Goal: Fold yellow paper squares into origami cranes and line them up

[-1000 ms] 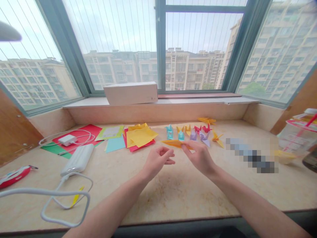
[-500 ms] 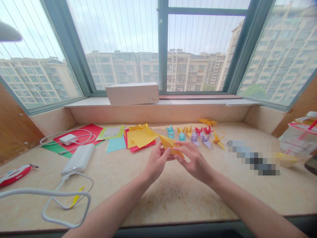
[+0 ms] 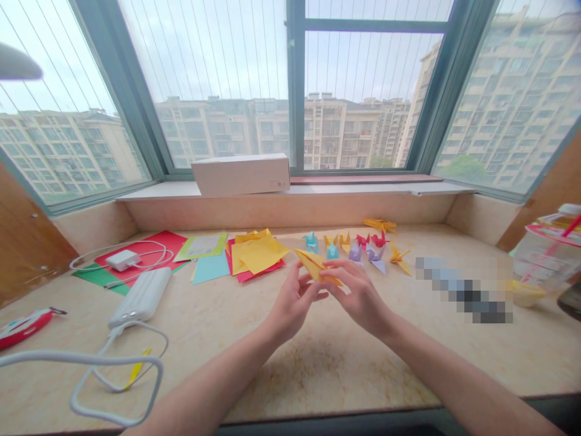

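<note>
A folded piece of yellow origami paper (image 3: pixel 311 263), narrow and pointed at its left end, is held above the counter between my two hands. My left hand (image 3: pixel 295 300) supports it from below and the left, its fingers curled behind and partly hidden. Thumb and fingers of my right hand (image 3: pixel 356 290) pinch its right end. Just beyond my hands stand several folded paper cranes, among them a blue crane (image 3: pixel 311 241), a purple crane (image 3: pixel 376 257), a red crane (image 3: pixel 377 238) and a yellow crane (image 3: pixel 400 260).
Left of my hands lie yellow paper sheets (image 3: pixel 258 251) on red ones, plus a light blue sheet (image 3: pixel 212 267). Farther left are a white power bank (image 3: pixel 140 297), a charger (image 3: pixel 123 260) and a looping cable (image 3: pixel 157 387). A plastic cup (image 3: pixel 547 254) stands at right; a white box (image 3: pixel 240 174) rests on the sill.
My left thumb has shifted lower, away from the paper's face, and the folded yellow paper has turned slightly. Both hands stay in nearly the same place.
</note>
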Demonstrator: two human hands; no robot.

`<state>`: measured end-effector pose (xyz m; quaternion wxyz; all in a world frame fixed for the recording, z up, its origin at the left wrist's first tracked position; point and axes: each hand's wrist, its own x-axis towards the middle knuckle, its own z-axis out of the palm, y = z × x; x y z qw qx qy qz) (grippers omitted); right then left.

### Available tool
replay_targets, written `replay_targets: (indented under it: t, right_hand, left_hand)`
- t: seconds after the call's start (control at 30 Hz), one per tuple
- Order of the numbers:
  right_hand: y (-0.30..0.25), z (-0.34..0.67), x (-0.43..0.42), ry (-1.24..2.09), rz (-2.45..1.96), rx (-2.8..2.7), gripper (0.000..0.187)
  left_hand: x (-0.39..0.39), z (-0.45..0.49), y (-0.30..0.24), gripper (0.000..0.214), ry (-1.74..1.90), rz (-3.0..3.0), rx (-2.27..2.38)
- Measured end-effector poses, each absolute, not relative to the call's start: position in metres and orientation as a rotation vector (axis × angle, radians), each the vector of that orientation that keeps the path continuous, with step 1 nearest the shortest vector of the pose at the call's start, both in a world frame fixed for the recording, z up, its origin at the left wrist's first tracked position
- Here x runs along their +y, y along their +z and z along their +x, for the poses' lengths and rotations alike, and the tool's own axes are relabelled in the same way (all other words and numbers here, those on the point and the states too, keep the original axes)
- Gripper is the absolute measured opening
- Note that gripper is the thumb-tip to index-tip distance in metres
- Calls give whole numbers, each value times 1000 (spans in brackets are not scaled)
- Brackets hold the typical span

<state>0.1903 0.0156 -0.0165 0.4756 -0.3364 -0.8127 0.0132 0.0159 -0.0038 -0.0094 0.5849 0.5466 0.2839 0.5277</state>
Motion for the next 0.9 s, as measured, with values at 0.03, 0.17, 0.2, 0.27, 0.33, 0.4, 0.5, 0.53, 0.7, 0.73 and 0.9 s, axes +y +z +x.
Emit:
replay_targets:
  t: [0.03,0.17,0.2,0.27,0.33,0.4,0.5,0.53,0.7,0.73,0.9]
  right_hand:
    - [-16,190,16,56,-817,-1974,15]
    - [-15,188,15,202,-801,-1929,13]
    - [-14,188,15,236,-796,-1918,14]
    - [-14,187,15,290,-783,-1885,16]
    - [-14,187,16,344,-776,-1838,18]
    - [-14,186,16,403,-783,-1798,19]
    - [-15,185,17,454,-798,-1779,20]
    - [-15,185,17,456,-794,-1783,20]
    - [-13,184,13,415,-750,-1857,16]
    - [-13,184,12,410,-743,-1881,16]
    - [-11,185,9,427,-713,-1952,18]
  left_hand:
    - [-3,16,-10,49,1241,1275,676]
    - [-1,16,-11,47,1274,1282,727]
    - [-1,16,-11,49,1279,1278,735]
    - [-1,16,-11,56,1290,1263,745]
    - [-2,16,-10,65,1309,1248,744]
    - [-3,16,-10,72,1321,1245,741]
    - [-3,16,-11,76,1331,1266,750]
    - [-2,15,-12,75,1335,1274,757]
    - [2,13,-15,60,1369,1303,793]
    - [3,12,-16,54,1371,1315,801]
    - [5,10,-16,31,1355,1430,838]
